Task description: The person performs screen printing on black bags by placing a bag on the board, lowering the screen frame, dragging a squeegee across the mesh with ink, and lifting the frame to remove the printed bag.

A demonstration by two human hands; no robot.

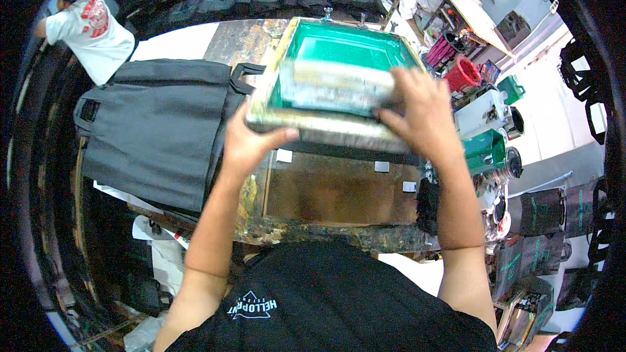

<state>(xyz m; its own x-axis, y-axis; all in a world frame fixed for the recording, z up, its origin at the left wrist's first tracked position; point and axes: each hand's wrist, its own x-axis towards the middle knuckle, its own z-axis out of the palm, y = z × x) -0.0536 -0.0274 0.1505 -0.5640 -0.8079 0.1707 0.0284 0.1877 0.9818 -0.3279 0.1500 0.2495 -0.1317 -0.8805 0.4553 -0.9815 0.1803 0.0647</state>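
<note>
Green screen (349,40), stained worktable (391,236), bags (156,133) around

Co-worker (98,36) upper left, white tee with red print. Over on the right I see a red bin (462,74), a green tub (484,150), smaller green container (512,89) farther back.

Looks like screen-printing workshop: green-smeared framed screen (355,45), paint-stained worktable (238,39), stacked dark fabric bags (153,124), printed dark pieces (287,3) in rows, red bucket (463,73), green tub (484,150).
</note>
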